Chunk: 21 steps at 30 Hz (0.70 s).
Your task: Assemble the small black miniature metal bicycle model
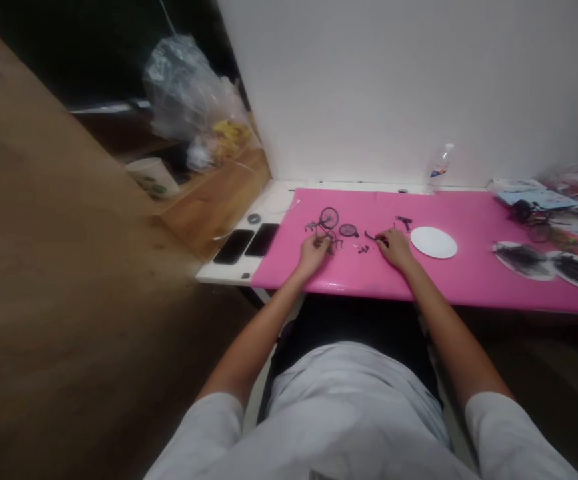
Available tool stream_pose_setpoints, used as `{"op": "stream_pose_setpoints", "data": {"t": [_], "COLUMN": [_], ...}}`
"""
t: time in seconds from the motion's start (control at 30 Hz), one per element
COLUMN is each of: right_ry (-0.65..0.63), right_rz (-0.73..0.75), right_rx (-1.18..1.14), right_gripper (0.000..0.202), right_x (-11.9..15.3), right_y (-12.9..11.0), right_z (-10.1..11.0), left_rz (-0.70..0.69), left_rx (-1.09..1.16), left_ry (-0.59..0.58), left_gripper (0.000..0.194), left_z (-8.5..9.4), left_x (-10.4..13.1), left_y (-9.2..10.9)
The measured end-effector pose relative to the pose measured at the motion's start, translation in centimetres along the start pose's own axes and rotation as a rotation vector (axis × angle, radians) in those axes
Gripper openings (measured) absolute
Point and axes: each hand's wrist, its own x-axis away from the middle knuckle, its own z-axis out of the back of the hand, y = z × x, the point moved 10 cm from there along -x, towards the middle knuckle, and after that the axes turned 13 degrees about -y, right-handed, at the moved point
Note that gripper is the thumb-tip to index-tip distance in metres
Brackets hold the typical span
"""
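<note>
A small dark model bicycle frame with one wheel [329,218] lies on the pink mat [369,277]. My left hand [315,251] is closed on the lower part of this model bicycle. A loose spoked wheel [348,230] lies between my hands, with small dark parts [363,249] below it. My right hand [393,245] pinches a thin, curved black part [371,236] at its right end. Another black part [405,222] rests just above my right hand. To the right of that hand is a white oval plate [433,242].
Two phones [234,247] lie at the table's left end. Two plates of dark parts [523,260] sit at the right, below packets [536,195]. A clear bottle [441,162] stands by the wall; plastic bags [183,87] and a cup [153,177] are at the upper left.
</note>
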Motion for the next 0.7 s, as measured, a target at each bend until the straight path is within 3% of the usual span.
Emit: {"op": "stream_pose_setpoints", "data": {"t": [0.13,0.33,0.53,0.7], "right_ry": [-0.002,-0.003,0.000,0.076], "right_rz": [0.009,-0.008,-0.006,-0.032], "right_rx": [-0.009,0.009,0.016,-0.159], "right_gripper": [0.034,0.034,0.035,0.052], "right_x": [0.0,0.0,0.3,0.6], "right_y": [0.0,-0.1,-0.6,-0.4], "right_z": [0.0,0.1,0.4,1.0], "left_rz": [-0.006,0.055,0.036,-0.004], "left_rx": [0.038,0.140,0.100,0.010], "left_ry": [0.059,0.191,0.273,0.241], "left_gripper": [0.021,0.023,0.022,0.021], "left_z": [2.7,7.0,8.7,8.4], "left_x": [-0.6,-0.5,-0.2,-0.3], "left_y": [2.1,1.7,-0.2,-0.2]}}
